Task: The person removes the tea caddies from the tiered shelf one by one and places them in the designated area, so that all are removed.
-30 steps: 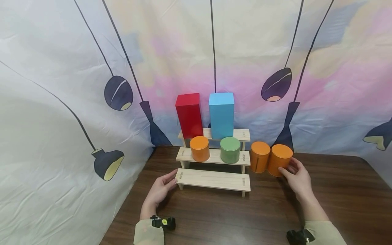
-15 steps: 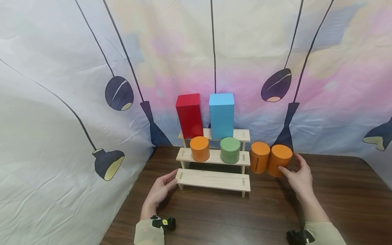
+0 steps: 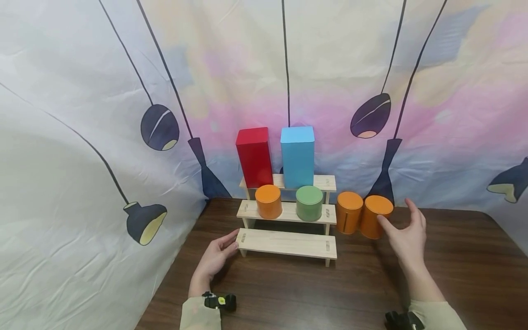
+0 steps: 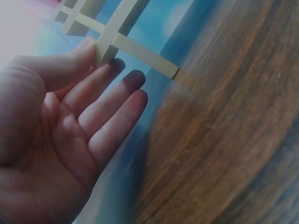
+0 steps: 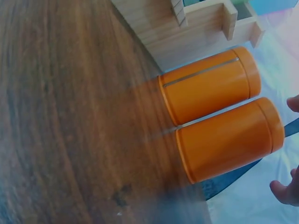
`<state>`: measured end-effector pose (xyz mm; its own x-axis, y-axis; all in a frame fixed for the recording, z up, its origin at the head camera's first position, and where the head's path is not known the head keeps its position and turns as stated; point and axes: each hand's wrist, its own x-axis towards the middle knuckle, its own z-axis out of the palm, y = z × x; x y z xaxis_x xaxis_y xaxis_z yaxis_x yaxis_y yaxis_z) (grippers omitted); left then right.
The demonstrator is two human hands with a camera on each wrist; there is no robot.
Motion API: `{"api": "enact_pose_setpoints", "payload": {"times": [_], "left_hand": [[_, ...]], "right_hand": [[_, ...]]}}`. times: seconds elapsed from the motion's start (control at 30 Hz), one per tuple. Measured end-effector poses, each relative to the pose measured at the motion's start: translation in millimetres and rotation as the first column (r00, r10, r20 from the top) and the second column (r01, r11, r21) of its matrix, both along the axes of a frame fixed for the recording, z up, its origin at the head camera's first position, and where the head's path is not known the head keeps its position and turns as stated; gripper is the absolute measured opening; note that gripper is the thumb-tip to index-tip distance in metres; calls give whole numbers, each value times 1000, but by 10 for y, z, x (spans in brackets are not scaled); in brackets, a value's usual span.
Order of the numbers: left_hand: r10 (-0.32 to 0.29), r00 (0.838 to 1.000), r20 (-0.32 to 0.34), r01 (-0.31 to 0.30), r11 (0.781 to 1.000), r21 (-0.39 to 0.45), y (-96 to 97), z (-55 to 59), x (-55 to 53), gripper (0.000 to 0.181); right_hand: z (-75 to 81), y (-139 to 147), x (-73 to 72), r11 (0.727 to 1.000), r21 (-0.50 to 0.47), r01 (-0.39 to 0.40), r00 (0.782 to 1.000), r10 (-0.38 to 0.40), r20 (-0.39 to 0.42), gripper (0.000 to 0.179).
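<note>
My left hand (image 3: 216,256) pinches the left end of the lowest step of a pale wooden stepped shelf (image 3: 288,243). In the left wrist view, the thumb and index finger of that hand (image 4: 60,126) meet the board's end; the other fingers extend loosely. On the right, my right hand (image 3: 408,238) is spread behind and beside an orange tin (image 3: 373,222). The right wrist view shows its fingertips (image 5: 282,192) apart from this upright tin (image 5: 229,140). A second orange tin (image 3: 348,217), with a dark seam, stands close against it, beside the shelf.
The top step bears a red box (image 3: 255,160) and a light blue box (image 3: 298,160). An orange round tin (image 3: 269,204) and a green one (image 3: 309,205) sit on the middle step. Behind the brown table (image 3: 288,298) hangs a lamp-patterned cloth (image 3: 330,59).
My right hand has let go of the right orange tin, its fingers spreading and drawing back to the right. The tins stay put. My left hand keeps its place at the shelf.
</note>
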<state>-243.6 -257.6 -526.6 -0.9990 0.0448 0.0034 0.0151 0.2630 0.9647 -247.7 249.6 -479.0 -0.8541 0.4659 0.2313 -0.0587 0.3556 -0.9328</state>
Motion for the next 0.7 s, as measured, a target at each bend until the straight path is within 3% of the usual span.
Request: {"api": "enact_pose_setpoints", "payload": {"times": [0.2,0.43,0.6,0.7], "left_hand": [[8,1000,6,-8,1000,12,7,-15,-7,47],[-8,1000,16,8,1000,20,-3,-34,23,48],[12,1000,10,-12,1000,8,-20,-33,16,47],[6,1000,2,-6,1000,4,-10,-14,-2,47]], "right_hand": [[70,-39,43,999,-41,19,991,-24,-133,77],[121,-133,118,997,-45,64,980,-71,-185,58],[160,-276,149,999,-27,25,967,-30,-253,47],[191,-378,160,1000,-7,-17,948,14,-317,41]]}}
